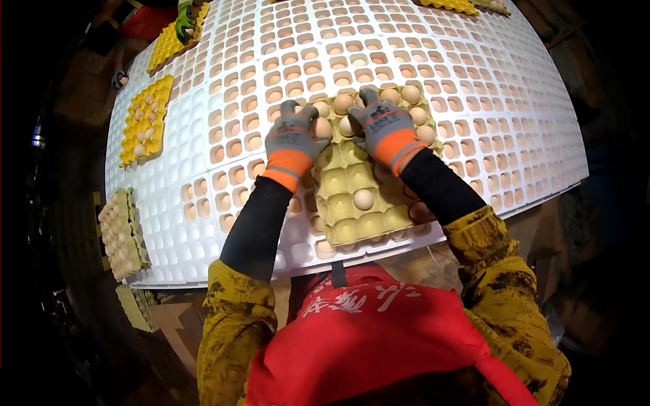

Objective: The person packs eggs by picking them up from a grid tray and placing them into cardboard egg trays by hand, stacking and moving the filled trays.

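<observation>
Your rigid white foam panels with square pockets (162, 223) take up the whole table, many pockets loaded with eggs. Red cloth apron with white characters (352, 331) sits at the near edge. Left side: bright yellow egg tray (158, 143), part filled. Above it, a second yellow tray (166, 51) with a co-worker's green-gloved hand (185, 24) over it.

Your pale yellow-green molded egg tray (338, 183) lies skewed on the foam in front of you, covering pockets. Its far and right cups hold eggs; near cups mostly bare.

Your left hand (292, 135), grey glove, orange cuff: fingers and thumb curl around a tan egg (320, 127); can't tell if clamped. Your right hand (387, 127), matching glove: fingers bent beside a paler egg (347, 126); grip unclear, palm hides it. Lone round beige egg (363, 199) sits nearer you.
</observation>
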Demonstrator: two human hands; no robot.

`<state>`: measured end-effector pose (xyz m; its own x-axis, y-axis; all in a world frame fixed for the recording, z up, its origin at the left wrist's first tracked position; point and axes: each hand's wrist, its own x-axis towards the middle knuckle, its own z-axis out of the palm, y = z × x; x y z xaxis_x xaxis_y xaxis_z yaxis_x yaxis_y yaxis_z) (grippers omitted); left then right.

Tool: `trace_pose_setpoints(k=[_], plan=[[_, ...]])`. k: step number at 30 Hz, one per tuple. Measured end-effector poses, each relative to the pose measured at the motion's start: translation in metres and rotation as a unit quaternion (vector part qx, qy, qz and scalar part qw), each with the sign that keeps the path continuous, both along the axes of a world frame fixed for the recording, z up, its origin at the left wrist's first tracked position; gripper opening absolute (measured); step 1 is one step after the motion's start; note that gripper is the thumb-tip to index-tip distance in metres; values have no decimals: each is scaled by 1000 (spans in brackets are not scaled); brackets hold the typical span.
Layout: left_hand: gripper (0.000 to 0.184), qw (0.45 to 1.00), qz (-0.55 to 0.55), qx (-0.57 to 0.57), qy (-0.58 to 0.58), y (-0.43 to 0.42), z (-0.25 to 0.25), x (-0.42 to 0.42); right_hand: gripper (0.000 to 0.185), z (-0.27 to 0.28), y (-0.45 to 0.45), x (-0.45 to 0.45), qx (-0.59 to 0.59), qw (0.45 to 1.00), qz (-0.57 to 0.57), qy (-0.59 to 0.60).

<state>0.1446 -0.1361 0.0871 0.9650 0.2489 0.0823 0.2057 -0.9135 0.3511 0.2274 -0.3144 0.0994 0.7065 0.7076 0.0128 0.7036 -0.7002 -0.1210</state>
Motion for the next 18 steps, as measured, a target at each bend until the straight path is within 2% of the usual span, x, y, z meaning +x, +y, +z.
trace_pose_setpoints(k=[1, 2, 3, 4, 6, 7, 8, 9, 10, 11, 12, 13, 14, 17, 18], plan=[[47, 994, -3, -100, -54, 13, -4, -8, 24, -8, 14, 1, -75, 996, -16, -37], [44, 974, -5, -200, -107, 24, -7, -18, 24, -8, 13, 1, -14, 1000, -11, -25], [47, 876, 86, -475, -4, 25, 26, -35, 24, -3, 8, 2, 47, 999, -1, -12], [47, 834, 106, -541, 11, 40, 22, -52, 24, -2, 3, 1, 109, 994, 9, 4], [44, 695, 91, -713, -2, 66, 17, -99, 27, -10, -11, 4, 297, 952, 7, 80], [49, 703, 72, -707, 0, 85, -2, -124, 33, 1, -10, -5, 379, 874, -54, 299], [49, 762, 40, -645, -38, 94, -14, -154, 39, 14, -10, -22, 432, 741, -119, 500], [49, 815, 16, -573, -79, 104, -26, -184, 46, 15, -16, -40, 468, 633, -89, 610], [50, 878, -42, -461, -125, 111, -32, -206, 49, -7, -18, -68, 509, 600, -46, 615], [50, 851, 8, -518, -81, 120, -28, -224, 53, -29, -20, -95, 547, 561, -1, 621], [50, 818, 60, -571, -35, 132, -22, -241, 53, -33, -8, -116, 550, 614, 19, 566], [49, 735, 147, -663, 4, 147, -19, -256, 53, -37, 4, -138, 551, 663, 33, 506], [48, 697, 200, -689, 4, 155, -14, -272, 50, -39, 16, -157, 554, 655, 42, 512], [47, 758, 234, -609, -6, 181, -17, -323, 41, -29, 58, -199, 501, 579, -60, 641], [46, 781, 239, -577, -1, 188, -23, -339, 38, -23, 68, -208, 455, 579, -119, 666]])
